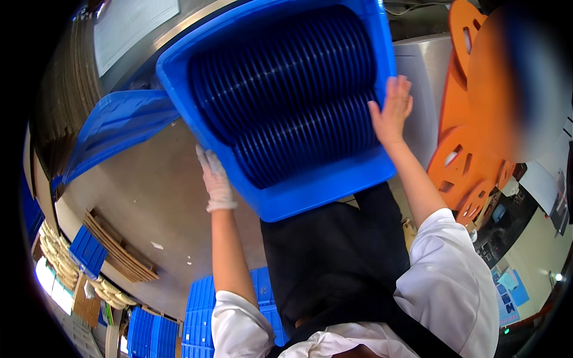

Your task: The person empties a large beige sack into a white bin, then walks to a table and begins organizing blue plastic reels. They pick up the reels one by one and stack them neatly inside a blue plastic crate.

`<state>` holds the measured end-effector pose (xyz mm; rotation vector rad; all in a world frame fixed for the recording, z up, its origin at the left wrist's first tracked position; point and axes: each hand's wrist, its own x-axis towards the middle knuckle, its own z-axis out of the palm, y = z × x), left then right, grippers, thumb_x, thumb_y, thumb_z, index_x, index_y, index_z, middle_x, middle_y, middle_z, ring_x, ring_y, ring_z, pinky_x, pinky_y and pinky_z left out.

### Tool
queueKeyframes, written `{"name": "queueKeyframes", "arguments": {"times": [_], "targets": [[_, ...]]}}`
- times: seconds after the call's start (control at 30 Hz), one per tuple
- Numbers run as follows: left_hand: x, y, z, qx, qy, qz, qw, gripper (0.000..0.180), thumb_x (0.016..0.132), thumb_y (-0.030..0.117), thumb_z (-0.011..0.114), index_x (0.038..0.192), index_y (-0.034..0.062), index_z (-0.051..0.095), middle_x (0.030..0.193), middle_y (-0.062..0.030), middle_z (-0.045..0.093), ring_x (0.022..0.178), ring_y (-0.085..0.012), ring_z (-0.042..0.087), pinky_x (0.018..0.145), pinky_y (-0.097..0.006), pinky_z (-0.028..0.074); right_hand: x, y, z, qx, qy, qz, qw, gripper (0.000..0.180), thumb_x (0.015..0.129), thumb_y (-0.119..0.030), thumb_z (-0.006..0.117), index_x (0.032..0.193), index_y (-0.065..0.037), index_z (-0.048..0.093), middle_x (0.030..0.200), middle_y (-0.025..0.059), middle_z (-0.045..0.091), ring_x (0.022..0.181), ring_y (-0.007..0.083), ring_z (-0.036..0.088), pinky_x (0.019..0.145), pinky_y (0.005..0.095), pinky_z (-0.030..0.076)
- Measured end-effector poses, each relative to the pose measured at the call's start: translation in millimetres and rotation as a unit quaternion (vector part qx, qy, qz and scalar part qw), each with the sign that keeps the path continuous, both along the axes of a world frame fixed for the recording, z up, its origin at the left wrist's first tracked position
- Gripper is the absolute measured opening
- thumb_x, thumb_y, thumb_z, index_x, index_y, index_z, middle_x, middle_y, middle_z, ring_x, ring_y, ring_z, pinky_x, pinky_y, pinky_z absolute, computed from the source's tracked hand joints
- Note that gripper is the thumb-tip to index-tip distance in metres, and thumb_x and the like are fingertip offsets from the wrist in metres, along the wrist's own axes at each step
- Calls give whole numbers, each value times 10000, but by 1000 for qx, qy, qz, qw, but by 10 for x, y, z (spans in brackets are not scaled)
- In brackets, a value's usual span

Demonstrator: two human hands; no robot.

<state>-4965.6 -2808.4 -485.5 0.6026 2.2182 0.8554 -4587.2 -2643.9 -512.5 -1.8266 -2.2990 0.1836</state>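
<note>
A big blue plastic bin stands tilted in front of my body, with two rows of many thin dark blue discs packed on edge inside. My left hand, in a thin whitish glove, lies along the outside of the bin's left wall with its fingers stretched out. Bare and spread, my right hand rests over the right rim. Its thumb reaches over the inside and its fingers point away from me. What bears the bin's weight underneath is hidden.
A blue lid-like panel leans at the left near stacked cardboard. Large orange perforated pieces stand close at the right. Blue crates sit on the floor at the lower left, and flattened cardboard lies beyond.
</note>
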Motion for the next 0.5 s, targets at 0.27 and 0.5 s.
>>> {"name": "queueKeyframes", "arguments": {"times": [0.27, 0.5], "targets": [[-46, 242, -416, -13, -124, 87, 988, 578, 878, 430, 650, 1232, -18, 556, 1055, -126, 651, 887, -218, 580, 817, -338, 476, 552, 408, -312, -306, 405, -268, 819, 474, 881, -370, 681, 1159, 11, 636, 1040, 76, 672, 962, 138, 587, 882, 309, 455], [193, -374, -502, 3, -121, 113, 986, 399, 860, 332, 685, 1107, 28, 611, 881, -29, 616, 746, -125, 525, 719, -277, 460, 892, -540, -399, -327, 360, -310, 817, 432, 896, -335, 667, 1183, -15, 629, 1069, 92, 668, 980, 149, 594, 897, 300, 453]]}}
